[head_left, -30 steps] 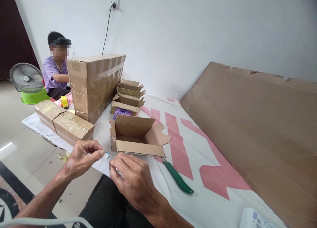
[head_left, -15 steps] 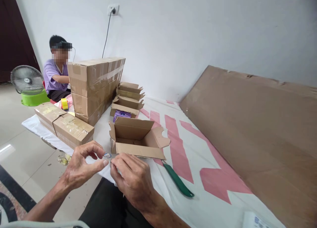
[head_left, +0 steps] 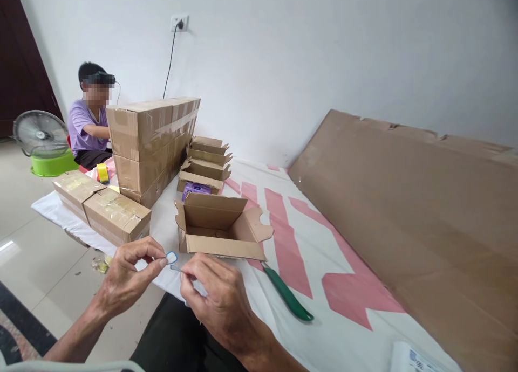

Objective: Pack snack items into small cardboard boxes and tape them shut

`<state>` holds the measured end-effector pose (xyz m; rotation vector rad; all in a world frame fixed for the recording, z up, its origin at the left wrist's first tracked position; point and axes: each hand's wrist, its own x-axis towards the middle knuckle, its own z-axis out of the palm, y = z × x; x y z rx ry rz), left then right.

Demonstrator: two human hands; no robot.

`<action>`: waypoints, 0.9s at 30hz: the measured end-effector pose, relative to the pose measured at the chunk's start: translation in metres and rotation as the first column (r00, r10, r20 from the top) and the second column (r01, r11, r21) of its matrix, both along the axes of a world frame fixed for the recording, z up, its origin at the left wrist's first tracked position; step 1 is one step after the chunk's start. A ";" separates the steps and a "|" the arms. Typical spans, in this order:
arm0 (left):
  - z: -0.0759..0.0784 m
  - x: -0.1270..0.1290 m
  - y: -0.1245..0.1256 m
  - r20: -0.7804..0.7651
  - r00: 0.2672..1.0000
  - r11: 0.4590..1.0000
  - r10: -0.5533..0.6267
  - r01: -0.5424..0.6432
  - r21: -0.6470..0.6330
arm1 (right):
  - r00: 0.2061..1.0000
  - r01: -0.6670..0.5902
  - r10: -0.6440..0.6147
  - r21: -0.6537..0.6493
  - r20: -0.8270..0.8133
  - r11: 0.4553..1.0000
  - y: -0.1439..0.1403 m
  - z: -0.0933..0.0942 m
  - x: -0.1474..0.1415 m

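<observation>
Brown cardboard on a white and pink sheet

The open box (head_left: 220, 229) is plain brown; the sheet (head_left: 324, 318) is white with pink bars; the tool handle (head_left: 288, 297) is green; the small label (head_left: 171, 257) is white, edged blue.

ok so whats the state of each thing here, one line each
left hand: pinching a small blue-edged label
right hand: fingertips closed on a small piece next to the label
open box: flaps up, inside looks empty
taped boxes: sealed, lying flat
box stack: sealed, stacked
folded boxes: untaped, piled
green-handled tool: lying on the sheet, untouched
tape roll: standing on edge
fan: cannot tell if running
</observation>
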<state>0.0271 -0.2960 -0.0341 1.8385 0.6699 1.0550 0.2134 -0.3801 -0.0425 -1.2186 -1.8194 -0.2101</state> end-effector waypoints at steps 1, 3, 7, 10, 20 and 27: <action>-0.001 -0.001 0.001 0.016 1.000 0.999 0.010 -0.009 -0.038 | 1.000 0.004 -0.004 0.011 0.003 1.000 0.000 0.000 0.000; -0.002 -0.003 0.002 0.055 0.998 0.992 0.018 -0.011 -0.129 | 1.000 -0.003 0.003 0.013 -0.014 1.000 -0.001 0.001 0.001; -0.002 -0.007 0.009 0.107 0.993 0.972 0.047 -0.021 -0.235 | 0.994 -0.057 0.053 -0.040 -0.094 0.998 -0.001 0.000 0.004; -0.005 -0.014 0.031 0.090 0.984 0.965 0.154 -0.130 -0.229 | 0.990 -0.069 0.063 -0.039 -0.123 0.997 0.000 -0.004 0.006; 0.002 -0.055 0.196 0.240 0.822 0.832 0.517 -0.416 -0.367 | 0.986 -0.092 0.091 0.000 -0.139 0.996 0.008 -0.017 0.008; 0.005 -0.053 0.269 0.306 0.778 0.772 0.549 -0.332 -0.542 | 0.977 -0.120 0.117 -0.008 -0.178 0.993 0.016 -0.027 0.007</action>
